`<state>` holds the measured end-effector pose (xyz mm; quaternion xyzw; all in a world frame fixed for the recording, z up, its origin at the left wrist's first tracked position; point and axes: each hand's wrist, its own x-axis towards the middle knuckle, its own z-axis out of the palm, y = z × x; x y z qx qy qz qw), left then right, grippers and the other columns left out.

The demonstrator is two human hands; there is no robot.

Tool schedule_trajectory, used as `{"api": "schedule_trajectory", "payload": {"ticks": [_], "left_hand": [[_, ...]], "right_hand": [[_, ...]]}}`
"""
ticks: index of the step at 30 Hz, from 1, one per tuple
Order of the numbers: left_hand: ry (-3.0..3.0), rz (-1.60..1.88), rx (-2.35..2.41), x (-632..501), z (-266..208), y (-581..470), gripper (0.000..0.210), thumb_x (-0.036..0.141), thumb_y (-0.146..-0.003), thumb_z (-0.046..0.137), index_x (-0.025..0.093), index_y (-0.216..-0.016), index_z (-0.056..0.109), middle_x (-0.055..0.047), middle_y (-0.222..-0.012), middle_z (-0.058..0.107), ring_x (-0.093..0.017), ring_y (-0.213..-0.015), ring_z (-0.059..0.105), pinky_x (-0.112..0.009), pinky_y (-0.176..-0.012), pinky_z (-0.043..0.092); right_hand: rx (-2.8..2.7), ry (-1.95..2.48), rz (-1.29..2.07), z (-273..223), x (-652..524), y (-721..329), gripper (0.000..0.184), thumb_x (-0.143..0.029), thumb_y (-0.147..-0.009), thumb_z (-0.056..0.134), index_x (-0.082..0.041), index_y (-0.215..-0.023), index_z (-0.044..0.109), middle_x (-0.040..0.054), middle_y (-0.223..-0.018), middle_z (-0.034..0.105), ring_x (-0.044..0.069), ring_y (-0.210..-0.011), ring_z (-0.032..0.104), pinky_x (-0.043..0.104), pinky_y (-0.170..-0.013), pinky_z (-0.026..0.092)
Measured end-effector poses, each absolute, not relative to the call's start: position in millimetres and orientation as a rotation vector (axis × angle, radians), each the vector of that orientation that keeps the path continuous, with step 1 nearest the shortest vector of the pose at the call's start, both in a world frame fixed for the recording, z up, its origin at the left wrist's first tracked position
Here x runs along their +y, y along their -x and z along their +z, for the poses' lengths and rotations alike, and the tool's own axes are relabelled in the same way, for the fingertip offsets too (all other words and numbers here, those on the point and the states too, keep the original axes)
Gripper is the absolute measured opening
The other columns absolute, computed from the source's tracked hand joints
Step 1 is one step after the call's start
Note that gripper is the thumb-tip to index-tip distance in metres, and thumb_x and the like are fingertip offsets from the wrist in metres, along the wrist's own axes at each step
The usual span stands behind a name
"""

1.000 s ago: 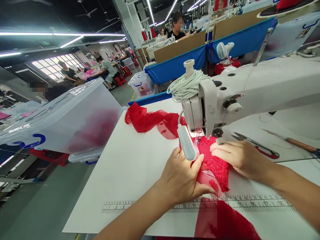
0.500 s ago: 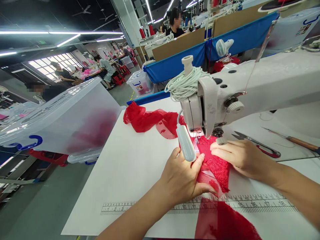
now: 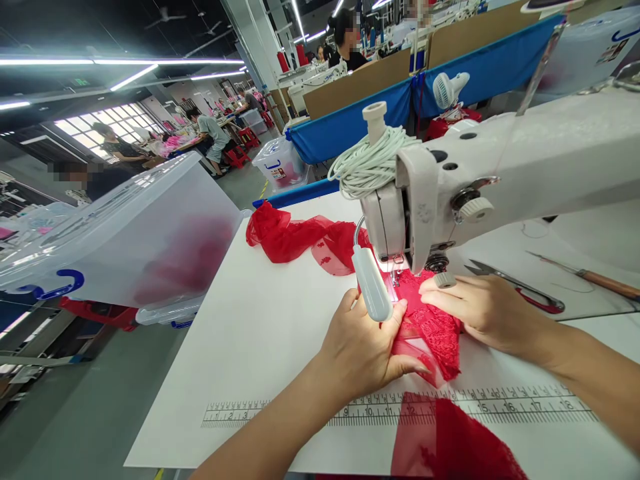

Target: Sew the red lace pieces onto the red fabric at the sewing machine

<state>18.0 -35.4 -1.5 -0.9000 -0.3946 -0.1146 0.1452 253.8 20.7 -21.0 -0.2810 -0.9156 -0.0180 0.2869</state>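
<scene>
Ceiling: dark, crossed by glaring long white tube lights (image 3: 165, 61).
Window: the far-left paned bright window (image 3: 107, 127) is nearly washed out.
Table: the flat white table (image 3: 240, 347) is brightly, evenly lit.
Machine: a pinkish-white glow beneath the head of the white metal sewing machine (image 3: 530, 170); soft sheen along its arm.
Fabric: the red lace-and-mesh fabric (image 3: 440, 333) is vivid, its near texture clear.
Shadows: soft, faint beside the right hand (image 3: 485, 310).
Box: streaky reflections on the lid of the translucent plastic box (image 3: 185, 227).
Floor: the grey-green floor (image 3: 115, 380) is dimmer.
Background: far detail soft; pixelated patches on co-workers (image 3: 346, 43).
Edges: wide-angle stretching, the room tilted.
</scene>
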Motion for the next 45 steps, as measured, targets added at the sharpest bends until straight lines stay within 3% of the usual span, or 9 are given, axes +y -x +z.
{"api": "schedule_trajectory", "payload": {"ticks": [13, 16, 18, 23, 28, 33, 39, 45], "left_hand": [[2.558, -0.391, -1.127, -30.4, -2.1, -19.9, 0.085, 0.074, -0.092, 0.020, 0.009, -0.124, 0.064, -0.019, -0.106, 0.070, -0.033, -0.094, 0.063, -0.053, -0.093, 0.044], [2.606, -0.455, -1.066, -26.9, 0.6, -21.3, 0.088, 0.071, -0.094, 0.014, 0.004, -0.119, 0.065, -0.021, -0.110, 0.067, -0.034, -0.102, 0.061, -0.053, -0.097, 0.044], [2.666, -0.454, -1.011, -24.4, 1.7, -21.6, 0.089, 0.068, -0.095, 0.008, 0.003, -0.114, 0.066, -0.020, -0.106, 0.067, -0.032, -0.102, 0.061, -0.049, -0.091, 0.050], [2.758, -0.274, -1.045, -21.2, 2.8, -20.7, 0.077, 0.064, -0.098, 0.013, 0.007, -0.112, 0.063, -0.013, -0.089, 0.063, -0.023, -0.074, 0.061, -0.038, -0.063, 0.054], [2.682, -0.322, -1.072, -27.4, 3.2, -21.9, 0.070, 0.062, -0.099, 0.022, 0.008, -0.119, 0.061, -0.013, -0.096, 0.065, -0.022, -0.077, 0.063, -0.036, -0.068, 0.055], [2.611, -0.288, -1.095, -33.5, 1.2, -23.6, 0.073, 0.066, -0.097, 0.024, 0.008, -0.120, 0.062, -0.022, -0.121, 0.063, -0.028, -0.098, 0.064, -0.038, -0.073, 0.055], [2.594, -0.259, -1.061, -34.8, -2.5, -22.3, 0.075, 0.066, -0.096, 0.028, 0.005, -0.124, 0.062, -0.023, -0.114, 0.066, -0.030, -0.096, 0.063, -0.042, -0.075, 0.054], [2.562, -0.320, -1.018, -33.3, -2.1, -24.5, 0.075, 0.065, -0.096, 0.029, 0.004, -0.121, 0.063, -0.022, -0.114, 0.067, -0.031, -0.097, 0.063, -0.042, -0.075, 0.054]], "right_hand": [[-2.441, 0.739, -0.097, -24.3, 23.7, -254.2, 0.033, -0.005, -0.084, 0.041, -0.022, -0.097, 0.066, 0.0045, -0.089, 0.069, 0.017, -0.074, 0.059, 0.027, -0.056, 0.037], [-2.463, 0.664, -0.106, -22.7, 23.8, -253.3, 0.034, -0.003, -0.084, 0.039, -0.022, -0.097, 0.065, 0.0039, -0.088, 0.068, 0.017, -0.068, 0.055, 0.028, -0.054, 0.034], [-2.502, 0.651, -0.096, -22.9, 23.5, -252.4, 0.032, -0.002, -0.084, 0.039, -0.021, -0.093, 0.064, 0.0041, -0.088, 0.067, 0.017, -0.065, 0.052, 0.029, -0.054, 0.032], [-2.518, 0.702, -0.131, -27.4, 23.1, -250.6, 0.028, -0.001, -0.085, 0.039, -0.021, -0.079, 0.058, 0.0044, -0.085, 0.061, 0.017, -0.063, 0.045, 0.030, -0.053, 0.026], [-2.482, 0.712, -0.142, -27.9, 22.2, -250.3, 0.030, 0.002, -0.082, 0.035, -0.020, -0.074, 0.054, 0.0035, -0.081, 0.056, 0.017, -0.063, 0.043, 0.030, -0.053, 0.024], [-2.495, 0.729, -0.116, -25.6, 20.8, -250.3, 0.028, 0.003, -0.079, 0.038, -0.020, -0.073, 0.052, 0.0031, -0.081, 0.056, 0.016, -0.062, 0.043, 0.030, -0.052, 0.023], [-2.497, 0.758, -0.126, -25.6, 21.6, -250.7, 0.028, 0.006, -0.069, 0.040, -0.020, -0.070, 0.050, 0.0018, -0.076, 0.053, 0.015, -0.061, 0.042, 0.031, -0.051, 0.022], [-2.508, 0.799, -0.126, -27.1, 23.0, -250.0, 0.027, 0.005, -0.072, 0.040, -0.020, -0.072, 0.052, 0.0024, -0.075, 0.052, 0.015, -0.061, 0.042, 0.030, -0.051, 0.021]]}}
